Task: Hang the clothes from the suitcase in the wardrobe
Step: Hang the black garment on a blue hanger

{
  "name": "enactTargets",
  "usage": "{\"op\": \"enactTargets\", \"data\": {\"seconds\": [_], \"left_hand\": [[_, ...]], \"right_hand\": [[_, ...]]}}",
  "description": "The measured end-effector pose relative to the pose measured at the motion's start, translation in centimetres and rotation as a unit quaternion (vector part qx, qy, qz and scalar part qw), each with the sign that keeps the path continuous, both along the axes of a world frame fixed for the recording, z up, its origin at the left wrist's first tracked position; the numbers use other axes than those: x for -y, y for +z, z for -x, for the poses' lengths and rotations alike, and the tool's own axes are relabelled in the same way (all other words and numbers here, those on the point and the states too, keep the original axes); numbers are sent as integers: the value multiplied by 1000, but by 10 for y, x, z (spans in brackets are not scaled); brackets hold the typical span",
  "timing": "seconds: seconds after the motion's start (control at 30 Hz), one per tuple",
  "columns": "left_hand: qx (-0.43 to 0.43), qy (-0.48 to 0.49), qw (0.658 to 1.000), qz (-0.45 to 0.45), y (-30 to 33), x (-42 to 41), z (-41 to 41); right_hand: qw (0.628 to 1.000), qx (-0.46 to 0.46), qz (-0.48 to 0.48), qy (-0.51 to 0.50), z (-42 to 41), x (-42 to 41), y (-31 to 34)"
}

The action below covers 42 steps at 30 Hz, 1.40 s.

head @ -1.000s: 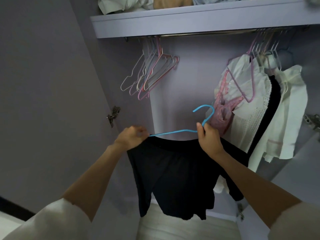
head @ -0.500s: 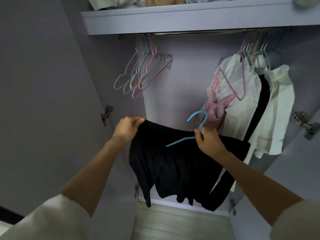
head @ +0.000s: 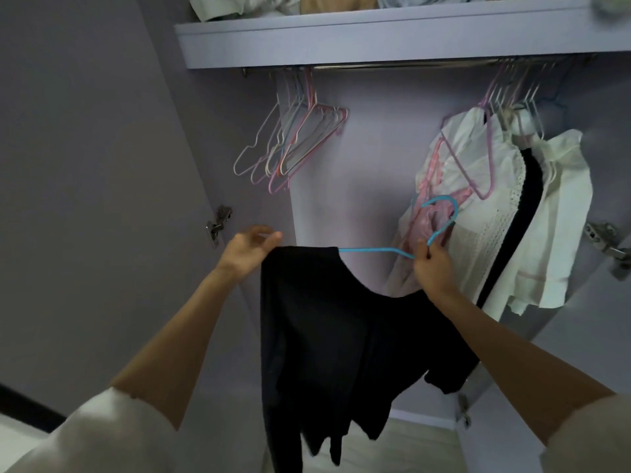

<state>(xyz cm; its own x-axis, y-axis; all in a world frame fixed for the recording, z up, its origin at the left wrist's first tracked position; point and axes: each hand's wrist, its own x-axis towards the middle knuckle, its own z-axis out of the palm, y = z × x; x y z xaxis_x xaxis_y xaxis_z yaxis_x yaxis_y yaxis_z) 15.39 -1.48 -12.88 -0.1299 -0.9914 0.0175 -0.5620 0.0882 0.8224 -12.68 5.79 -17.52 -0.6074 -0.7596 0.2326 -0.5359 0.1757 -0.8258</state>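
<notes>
A black garment hangs in front of the open wardrobe, its left shoulder on a blue wire hanger. My left hand pinches the garment's left shoulder at the hanger's end. My right hand grips the hanger at its neck, just below the hook, which points up in front of the hung clothes. The garment's right side sags below my right hand, off the hanger. Above runs the metal rail under the shelf.
Several empty wire hangers hang at the rail's left end. White, pink and black clothes hang at the right. Folded items lie on the top shelf. Open doors with hinges stand on both sides.
My left hand pulled the garment's shoulder out along the hanger's left arm. The hanger leveled out and its bar now shows between my hands. The view shifted slightly.
</notes>
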Motion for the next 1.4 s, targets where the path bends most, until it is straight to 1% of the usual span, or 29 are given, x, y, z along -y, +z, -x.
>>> {"op": "enactTargets", "data": {"seconds": [0.07, 0.13, 0.17, 0.2, 0.27, 0.33, 0.4, 0.47, 0.6, 0.63, 0.7, 0.77, 0.8, 0.87, 0.9, 0.97, 1.03, 1.1, 1.13, 1.2, 1.23, 1.3, 1.37, 1.4], "left_hand": [[-58, -22, 996, -59, -5, -9, -8], [-46, -66, 991, -106, -14, -21, -7], [-40, -72, 991, -103, -21, -22, -7], [-38, -60, 994, -84, -27, -21, -5], [-22, 22, 999, -39, -33, -11, -6], [-11, 121, 993, 7, -31, -2, -7], [-1, 172, 984, 52, -24, 2, -8], [15, 174, 982, 78, -19, 7, -8], [0, 132, 988, 77, -21, 13, 1], [27, 112, 989, 89, -23, 12, 5], [149, 28, 981, 121, -25, 4, 15], [260, -70, 951, 154, -25, -7, 27], [289, -99, 937, 167, -25, -12, 33], [315, -123, 922, 188, -27, -15, 43], [309, -126, 922, 195, -27, -14, 47], [265, -115, 934, 212, -28, -13, 54], [214, -93, 945, 230, -28, -13, 58], [187, -76, 952, 232, -30, -12, 58], [180, -72, 954, 229, -31, -12, 58], [168, -61, 958, 226, -32, -12, 58], [161, -51, 960, 225, -33, -11, 57], [145, -18, 963, 226, -33, -7, 54], [140, 6, 968, 209, -31, 0, 49], [139, 13, 970, 198, -31, 2, 47]], "right_hand": [[999, 29, -23, -21, 4, -2, 0], [998, 43, -24, -36, 5, -1, -2], [998, 47, -19, -43, 5, 0, -2], [997, 53, -10, -47, 4, 0, -3], [997, 54, 11, -53, 4, -2, -3], [998, 30, 25, -57, 5, -5, -2], [998, 1, 36, -50, 5, -7, -1], [998, -24, 48, -36, 3, -8, 2], [996, -37, 80, -7, -7, -8, 9], [995, -51, 90, 7, -10, -7, 8], [993, -70, 95, 28, -16, -6, 8], [992, -82, 86, 41, -18, -4, 9], [992, -84, 81, 53, -18, -2, 11], [990, -91, 78, 81, -21, -1, 15], [989, -92, 76, 91, -22, -1, 17], [988, -82, 74, 107, -22, 0, 22], [989, -42, 73, 122, -19, 0, 27], [985, 14, 78, 151, -15, -1, 34], [984, 27, 83, 157, -11, -2, 36], [987, 6, 87, 133, 0, -5, 35], [991, -16, 68, 112, 10, -7, 31], [994, -48, -29, 91, 29, -14, 24], [983, -80, -140, 86, 47, -22, 12], [975, -108, -180, 75, 53, -27, 7]]}}
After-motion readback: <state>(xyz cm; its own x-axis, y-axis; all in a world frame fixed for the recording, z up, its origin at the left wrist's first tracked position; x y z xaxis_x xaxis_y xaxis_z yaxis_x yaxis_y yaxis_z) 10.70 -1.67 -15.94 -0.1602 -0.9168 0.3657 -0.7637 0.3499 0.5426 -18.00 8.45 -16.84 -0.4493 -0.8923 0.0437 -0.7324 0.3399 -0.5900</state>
